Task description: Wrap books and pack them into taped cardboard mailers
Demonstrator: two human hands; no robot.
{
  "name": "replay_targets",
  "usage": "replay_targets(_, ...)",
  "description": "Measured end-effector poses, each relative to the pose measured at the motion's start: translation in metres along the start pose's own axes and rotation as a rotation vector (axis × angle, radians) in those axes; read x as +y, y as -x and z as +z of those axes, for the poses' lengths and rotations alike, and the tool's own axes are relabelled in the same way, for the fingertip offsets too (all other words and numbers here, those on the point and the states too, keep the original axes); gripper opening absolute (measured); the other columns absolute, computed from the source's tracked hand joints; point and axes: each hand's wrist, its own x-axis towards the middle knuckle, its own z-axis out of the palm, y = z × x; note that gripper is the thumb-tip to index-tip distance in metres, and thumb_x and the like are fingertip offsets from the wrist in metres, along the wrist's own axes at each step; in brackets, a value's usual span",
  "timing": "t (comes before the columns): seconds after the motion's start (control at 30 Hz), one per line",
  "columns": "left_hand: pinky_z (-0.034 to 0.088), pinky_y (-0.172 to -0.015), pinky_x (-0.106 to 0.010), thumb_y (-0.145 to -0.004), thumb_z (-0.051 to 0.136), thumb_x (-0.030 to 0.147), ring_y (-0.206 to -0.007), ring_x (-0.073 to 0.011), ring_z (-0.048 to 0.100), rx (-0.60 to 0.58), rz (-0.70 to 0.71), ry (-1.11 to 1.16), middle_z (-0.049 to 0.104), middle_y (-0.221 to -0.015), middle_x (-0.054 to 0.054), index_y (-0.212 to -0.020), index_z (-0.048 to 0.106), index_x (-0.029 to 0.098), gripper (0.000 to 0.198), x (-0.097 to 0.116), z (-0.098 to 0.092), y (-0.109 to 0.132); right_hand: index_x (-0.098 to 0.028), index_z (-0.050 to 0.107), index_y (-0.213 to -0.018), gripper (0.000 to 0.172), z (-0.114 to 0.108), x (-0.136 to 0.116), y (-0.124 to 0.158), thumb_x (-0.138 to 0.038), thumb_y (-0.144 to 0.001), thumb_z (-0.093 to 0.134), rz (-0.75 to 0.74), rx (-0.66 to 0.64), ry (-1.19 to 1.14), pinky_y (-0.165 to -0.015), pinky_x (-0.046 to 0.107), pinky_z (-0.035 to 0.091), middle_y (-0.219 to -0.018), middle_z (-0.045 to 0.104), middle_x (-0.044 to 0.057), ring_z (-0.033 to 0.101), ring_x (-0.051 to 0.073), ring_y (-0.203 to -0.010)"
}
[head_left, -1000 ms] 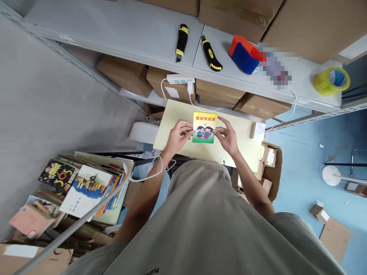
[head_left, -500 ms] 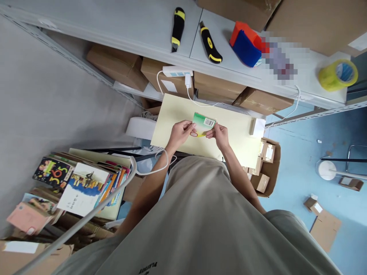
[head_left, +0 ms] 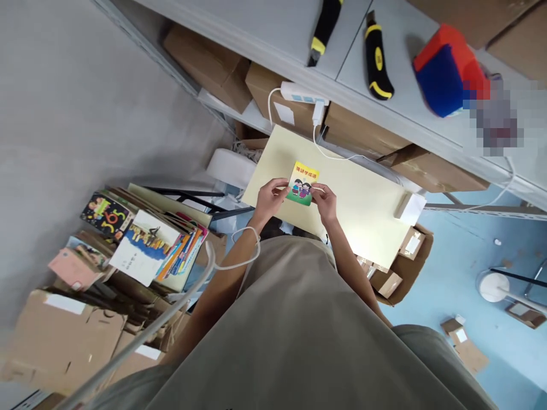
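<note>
A small book (head_left: 303, 185) is held up over the cream tabletop (head_left: 350, 199), its front cover facing me. Two cartoon children stand on its yellow and green cover, beneath red Chinese characters. My left hand (head_left: 272, 200) pinches the left edge between thumb and fingers. On the opposite edge, my right hand (head_left: 325, 201) grips the book in the same way. The fingertips behind the cover are partly hidden.
A white box (head_left: 410, 208) rests at the table's right end. Stacked books (head_left: 145, 245) stand at left, near a grey metal tube (head_left: 171, 319). Two utility knives (head_left: 376, 60) lie on the shelf above. An open carton (head_left: 412, 273) holds small boxes.
The book has been turned over: its barcoded back faced me before, and now the illustrated front does. Both hands still hold it. The view has shifted and tilted.
</note>
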Motion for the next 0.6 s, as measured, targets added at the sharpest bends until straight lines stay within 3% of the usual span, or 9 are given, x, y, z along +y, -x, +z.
replay_targets(0.1,0.065,-0.071,-0.031,-0.093,0.087,0.04,-0.083,-0.0217,0.079,0.077,-0.007,-0.081,0.087,-0.124,-0.014,-0.124,0.087,0.02,0.037,-0.024,-0.014,-0.034,-0.025,0.073,-0.108,0.058,0.034,0.013,-0.044,-0.071,-0.078,0.088,-0.009,0.028,0.055,-0.078,0.031,0.064,-0.079,0.077,-0.003,0.073,0.016,-0.078)
replay_targets(0.23,0.066,-0.101,-0.041,-0.092,0.081,0.016,-0.1,-0.0278,0.082,0.208,-0.042,-0.197,0.086,-0.127,-0.017,-0.123,0.088,0.019,0.032,-0.066,-0.019,-0.1,-0.026,0.071,-0.112,0.041,0.076,0.036,-0.116,-0.061,-0.091,0.078,-0.043,0.082,0.229,-0.078,0.03,0.063,-0.087,0.081,0.0,0.074,0.017,-0.08)
replay_targets(0.33,0.064,-0.108,-0.046,-0.091,0.072,0.006,-0.106,-0.0304,0.082,0.183,-0.086,-0.189,0.084,-0.134,-0.021,-0.124,0.086,0.016,0.037,-0.095,-0.016,-0.14,-0.027,0.071,-0.111,0.033,0.095,0.053,-0.157,-0.058,-0.099,0.07,-0.069,0.136,0.413,-0.08,0.03,0.062,-0.095,0.082,0.004,0.075,0.019,-0.086)
replay_targets(0.47,0.064,-0.106,-0.043,-0.091,0.068,0.001,-0.109,-0.0294,0.081,0.105,-0.094,-0.122,0.083,-0.138,-0.019,-0.126,0.086,0.015,0.041,-0.123,-0.029,-0.153,-0.023,0.075,-0.106,0.023,0.105,0.059,-0.162,-0.045,-0.101,0.071,-0.152,0.3,0.7,-0.099,0.042,0.064,-0.119,0.079,0.017,0.076,0.027,-0.11)
replay_targets(0.53,0.064,-0.104,-0.041,-0.094,0.069,0.005,-0.103,-0.0275,0.079,0.152,-0.111,-0.104,0.082,-0.138,-0.017,-0.129,0.086,0.016,0.041,-0.138,-0.051,-0.147,-0.022,0.078,-0.112,0.022,0.114,0.054,-0.147,-0.04,-0.1,0.073,-0.222,0.395,0.858,-0.105,0.05,0.064,-0.131,0.073,0.022,0.072,0.033,-0.124)
replay_targets(0.6,0.062,-0.107,-0.041,-0.096,0.067,0.007,-0.099,-0.0257,0.077,0.226,-0.185,-0.104,0.08,-0.137,-0.017,-0.133,0.085,0.018,0.042,-0.157,-0.079,-0.139,-0.023,0.078,-0.118,0.022,0.133,0.048,-0.13,-0.039,-0.106,0.068,-0.253,0.369,0.98,-0.101,0.052,0.065,-0.136,0.069,0.022,0.071,0.034,-0.126)
